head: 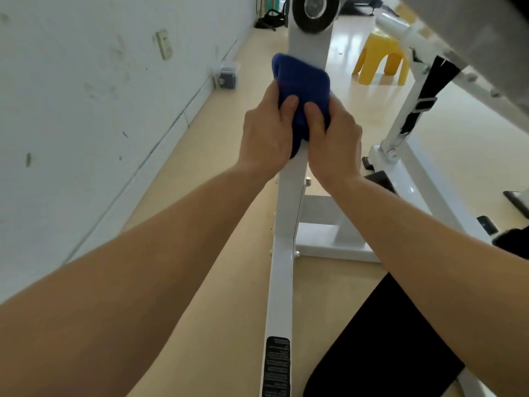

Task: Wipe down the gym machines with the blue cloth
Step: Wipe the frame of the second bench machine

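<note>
- blue cloth (pixel 300 87) is wrapped over the white machine post (pixel 289 202), up near the black wheel (pixel 315 10)
- left hand (pixel 266 133) and right hand (pixel 335 136) both grip it, thumbs on top
- yellow stool (pixel 380 58) sits off to the right on the floor

The floor (pixel 217 196) is pale yellow and shiny. It meets a white wall (pixel 86 110) on the left. A white gym machine (pixel 282 282) stands on the floor in the middle. One long white bar (pixel 279 305) of it runs from near to far, low over the floor. It has a black sticker (pixel 276 365) at the near end. A short white cross bar (pixel 323 239) goes off to the right. Far away on the right a yellow stool (pixel 382 57) stands on the floor. A small box (pixel 227 78) sits far off on the left, right by the wall. A black bag (pixel 270 20) lies even farther back, next to the wall.
</note>
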### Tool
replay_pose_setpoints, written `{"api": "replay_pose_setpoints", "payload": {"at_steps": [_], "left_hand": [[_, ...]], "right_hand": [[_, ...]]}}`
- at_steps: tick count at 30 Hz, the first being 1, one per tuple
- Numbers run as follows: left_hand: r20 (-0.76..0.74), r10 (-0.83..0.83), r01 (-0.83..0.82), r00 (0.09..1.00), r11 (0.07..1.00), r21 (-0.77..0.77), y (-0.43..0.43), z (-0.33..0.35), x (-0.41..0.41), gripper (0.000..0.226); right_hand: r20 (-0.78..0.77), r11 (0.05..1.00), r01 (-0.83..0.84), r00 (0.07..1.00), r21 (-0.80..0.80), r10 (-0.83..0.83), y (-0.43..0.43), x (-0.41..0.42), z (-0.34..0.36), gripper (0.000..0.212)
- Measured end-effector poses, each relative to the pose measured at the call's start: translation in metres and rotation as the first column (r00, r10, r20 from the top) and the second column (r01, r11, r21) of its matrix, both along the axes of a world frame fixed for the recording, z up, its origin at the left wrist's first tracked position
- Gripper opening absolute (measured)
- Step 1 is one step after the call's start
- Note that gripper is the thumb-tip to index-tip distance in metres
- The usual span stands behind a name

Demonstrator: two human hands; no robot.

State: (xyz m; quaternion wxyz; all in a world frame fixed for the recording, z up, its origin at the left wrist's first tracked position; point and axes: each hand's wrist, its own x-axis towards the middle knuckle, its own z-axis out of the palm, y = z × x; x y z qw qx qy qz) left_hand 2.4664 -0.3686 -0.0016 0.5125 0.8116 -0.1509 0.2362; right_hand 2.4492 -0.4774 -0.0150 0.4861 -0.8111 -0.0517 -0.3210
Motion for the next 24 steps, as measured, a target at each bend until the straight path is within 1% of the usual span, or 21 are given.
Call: {"api": "replay_pose_setpoints", "payload": {"at_steps": [2,4,6,8,11,12,14,16,17,19,21,22,24], "left_hand": [[-0.077,-0.002,0.006,0.997,0.998,0.055,0.004,-0.021,-0.004,0.015],[-0.162,-0.001,0.02,0.987,0.993,0.114,0.008,-0.036,-0.008,0.015],[-0.19,-0.004,0.032,0.982,0.989,0.142,0.011,-0.033,-0.007,0.018],[-0.128,-0.006,0.023,0.992,0.992,0.128,0.01,-0.013,-0.005,0.019],[0.071,0.025,-0.029,0.997,0.998,0.057,0.005,0.032,0.003,0.019],[0.111,0.027,-0.032,0.993,0.999,0.038,0.004,0.042,0.007,0.02],[0.139,0.025,-0.031,0.99,0.999,0.036,0.004,0.043,0.01,0.02],[0.104,0.025,-0.032,0.994,0.997,0.067,0.006,0.024,0.008,0.018],[0.062,0.025,-0.03,0.998,0.996,0.083,0.007,0.009,0.006,0.019],[-0.052,0.003,0.004,0.999,0.993,0.122,0.011,-0.021,0.0,0.022],[-0.138,-0.013,0.034,0.99,0.988,0.151,0.013,-0.036,-0.005,0.02],[-0.15,-0.012,0.037,0.989,0.986,0.164,0.014,-0.034,-0.005,0.019],[-0.099,0.005,0.012,0.995,0.985,0.17,0.013,-0.014,-0.003,0.018]], "right_hand": [[-0.059,1.0,-0.009,0.998,-0.023,0.007,-0.003,-0.004,-0.019,0.02],[-0.156,0.999,-0.025,0.988,-0.046,0.018,-0.004,-0.01,-0.034,0.019],[-0.206,0.998,-0.033,0.978,-0.046,0.022,-0.003,-0.012,-0.032,0.019],[-0.164,0.999,-0.019,0.986,-0.04,0.012,-0.003,-0.011,-0.012,0.019],[-0.004,1.0,0.029,1.0,-0.007,-0.029,-0.001,0.0,0.031,0.022],[0.028,0.999,0.038,0.999,0.005,-0.038,0.001,0.003,0.041,0.024],[0.043,1.0,0.024,0.999,0.018,-0.025,0.002,0.003,0.043,0.025],[0.031,1.0,-0.01,0.999,0.009,0.01,-0.001,-0.001,0.026,0.024],[0.004,1.0,-0.025,1.0,0.0,0.025,-0.002,-0.003,0.01,0.021],[-0.104,0.999,-0.041,0.994,-0.021,0.038,-0.004,-0.009,-0.019,0.017],[-0.213,0.997,-0.063,0.976,-0.033,0.054,-0.004,-0.014,-0.033,0.017],[-0.241,0.997,-0.062,0.969,-0.038,0.051,-0.004,-0.015,-0.03,0.016],[-0.216,0.998,-0.038,0.976,-0.057,0.025,-0.005,-0.012,-0.011,0.014]]}}
